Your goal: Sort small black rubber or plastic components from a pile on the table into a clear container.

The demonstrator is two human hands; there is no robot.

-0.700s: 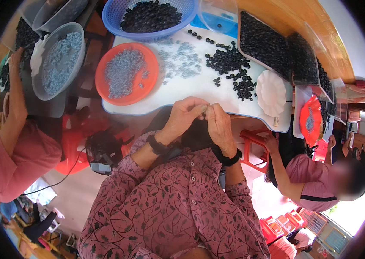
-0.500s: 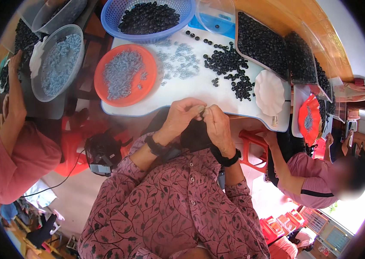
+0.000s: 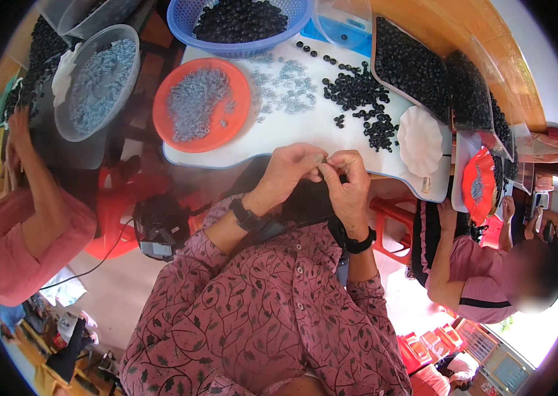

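Just off the near edge of the white table [image 3: 272,135], my two hands meet fingertip to fingertip. My left hand [image 3: 287,173] is closed in a pinch of thumb and fingers. Against it, my right hand [image 3: 350,181] is bent inward, its thumb and forefinger pressed together. A tiny dark piece seems to be between the fingertips, too small and covered to name. Beyond my hands lie loose small black ring-shaped parts [image 3: 351,91] and scattered clear bluish pieces [image 3: 285,86]. An orange-red plate [image 3: 239,122] bearing a heap of the clear pieces is nearest my left hand.
A blue basket [image 3: 243,50] of black parts stands at the far side. Right of the loose parts are a full tray of black parts [image 3: 411,63] and a white scalloped plate [image 3: 420,142]. Co-workers sit at left [image 3: 35,231] and right [image 3: 477,277]; a red stool [image 3: 391,224] stands nearby.
My right hand has turned, its thumb now pointing up toward the left fingertips. The hands still meet at the same place. The view has shifted slightly, moving the table things right and up.
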